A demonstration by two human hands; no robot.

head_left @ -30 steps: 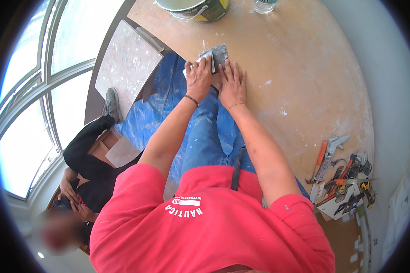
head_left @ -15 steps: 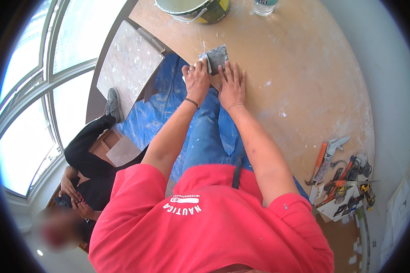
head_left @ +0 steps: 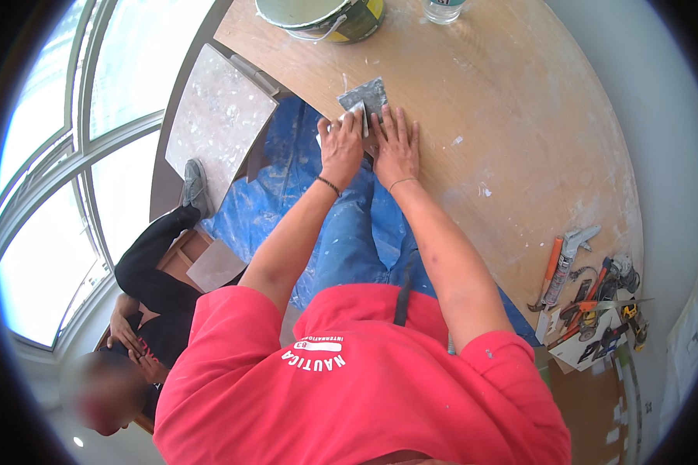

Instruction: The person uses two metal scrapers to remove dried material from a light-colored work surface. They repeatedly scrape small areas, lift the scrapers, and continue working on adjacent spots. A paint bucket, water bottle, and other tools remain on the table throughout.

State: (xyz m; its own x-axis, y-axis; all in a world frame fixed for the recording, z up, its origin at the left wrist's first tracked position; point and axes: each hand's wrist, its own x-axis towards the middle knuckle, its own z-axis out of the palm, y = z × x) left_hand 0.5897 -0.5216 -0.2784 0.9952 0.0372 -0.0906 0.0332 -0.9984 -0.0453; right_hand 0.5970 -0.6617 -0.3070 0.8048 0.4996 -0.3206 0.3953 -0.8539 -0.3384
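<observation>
The grey sanding pad point(head_left: 364, 96) lies on the wooden board point(head_left: 481, 116), and its near edge is hidden under the fingertips of both hands, so how the left hand point(head_left: 341, 145) grips it is hard to make out; the fingers look curled against the pad's near left corner. The right hand point(head_left: 396, 146) lies flat just beside it, fingers spread and pressed on the board at the pad's edge. Beyond the pad a paint bucket point(head_left: 322, 15) is cut off by the picture's rim. Far right of the pad, tools point(head_left: 589, 298) lie heaped. Left of it, blue sheeting point(head_left: 279, 186) covers the floor, where another person point(head_left: 143, 310) sits.
</observation>
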